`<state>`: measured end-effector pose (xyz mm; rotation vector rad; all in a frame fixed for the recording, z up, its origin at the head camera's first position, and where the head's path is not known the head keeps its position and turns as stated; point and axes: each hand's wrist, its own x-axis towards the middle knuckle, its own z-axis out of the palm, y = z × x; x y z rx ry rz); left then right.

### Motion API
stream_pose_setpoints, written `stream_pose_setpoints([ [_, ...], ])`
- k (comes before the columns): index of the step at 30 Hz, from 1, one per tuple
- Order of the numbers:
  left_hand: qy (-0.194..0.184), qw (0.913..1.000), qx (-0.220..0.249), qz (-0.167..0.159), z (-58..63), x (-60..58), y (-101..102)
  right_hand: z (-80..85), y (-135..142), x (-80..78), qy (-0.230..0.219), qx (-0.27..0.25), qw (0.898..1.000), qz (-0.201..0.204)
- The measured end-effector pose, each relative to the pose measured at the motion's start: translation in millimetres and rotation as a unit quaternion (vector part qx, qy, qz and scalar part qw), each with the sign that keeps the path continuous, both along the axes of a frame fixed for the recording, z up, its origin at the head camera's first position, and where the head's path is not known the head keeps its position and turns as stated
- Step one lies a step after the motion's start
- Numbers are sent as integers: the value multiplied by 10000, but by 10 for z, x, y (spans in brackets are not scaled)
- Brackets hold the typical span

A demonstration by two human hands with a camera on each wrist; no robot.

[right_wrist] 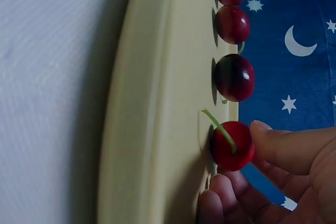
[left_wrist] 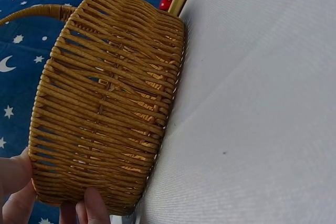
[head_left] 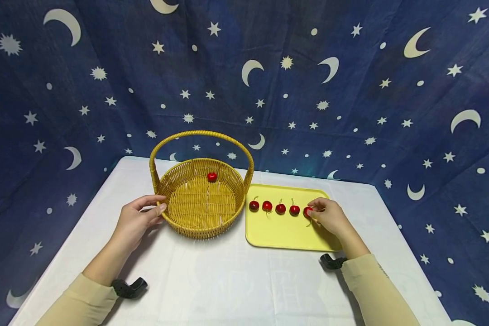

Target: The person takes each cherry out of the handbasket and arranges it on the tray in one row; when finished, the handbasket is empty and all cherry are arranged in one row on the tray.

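My left hand [head_left: 136, 217] is at the left side of a round wicker basket [head_left: 201, 232] with a tall arched handle, thumb and fingers holding its rim. In the left wrist view, fingertips [left_wrist: 95, 205] lie against the woven outer wall. One red cherry [head_left: 212, 177] lies inside the basket near the back. My right hand [head_left: 330, 216] pinches the rightmost cherry [right_wrist: 232, 146], which has a green stem, between thumb and fingers, close over a yellow tray [head_left: 285, 237]. Several more dark red cherries [head_left: 280, 208] sit in a row on the tray to its left.
Tray and basket stand side by side on a white-covered table [head_left: 228, 280]. Behind the table hangs a dark blue cloth [head_left: 293, 90] with moons and stars. A black wrist-worn device [head_left: 129, 288] is on the left wrist, another [head_left: 332, 261] on the right.
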<state>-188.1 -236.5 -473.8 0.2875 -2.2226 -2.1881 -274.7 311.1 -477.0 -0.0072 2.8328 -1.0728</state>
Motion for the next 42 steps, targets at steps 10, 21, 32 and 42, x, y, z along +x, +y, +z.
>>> stream_pose_setpoints([
  [10,26,9999,-116,14,-3,4,13,234,68,16,208,42,9996,202],
  [21,49,9997,-237,-40,-17,7,5,594,-504,237,659,-701,9889,1129],
  [32,-11,9996,-269,13,-21,12,6,913,-1465,354,463,-1432,9588,2409],
  [42,59,10000,-13,9,-14,1,5,1036,-2307,121,532,-1727,9371,2986],
])
